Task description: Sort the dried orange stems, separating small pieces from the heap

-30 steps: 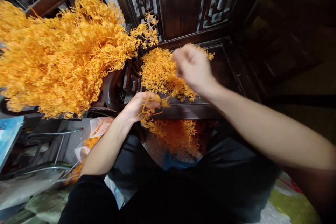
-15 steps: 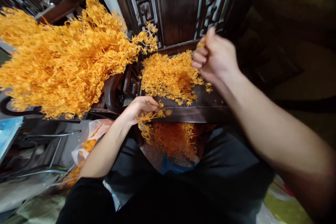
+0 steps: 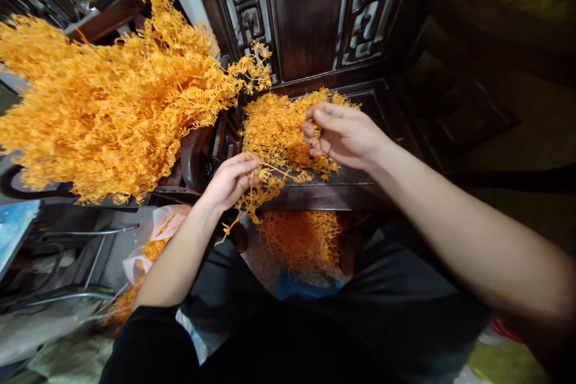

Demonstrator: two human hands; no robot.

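My left hand (image 3: 234, 181) pinches a thin branching orange plastic flower sprig (image 3: 265, 186), whose stem trails down to the left and out to the right. Over the flat pile of small orange blossom pieces (image 3: 274, 123) on the dark wooden seat (image 3: 355, 177) is my right hand (image 3: 344, 135). Its fingers are curled in, with a bit of orange showing between them; most of what they hold is hidden. A large heap of orange sprigs (image 3: 112, 96) lies to the left.
The carved dark wooden chair back (image 3: 310, 12) rises behind the seat, and its curved armrest (image 3: 193, 159) stands at left. Below the seat edge are more orange pieces (image 3: 301, 237) and something blue (image 3: 301, 285). A plastic bag (image 3: 166, 222) with orange bits sits lower left.
My right hand has come down and left from above the seat to over the pile. In my left hand the sprig has shifted, with more stem showing.
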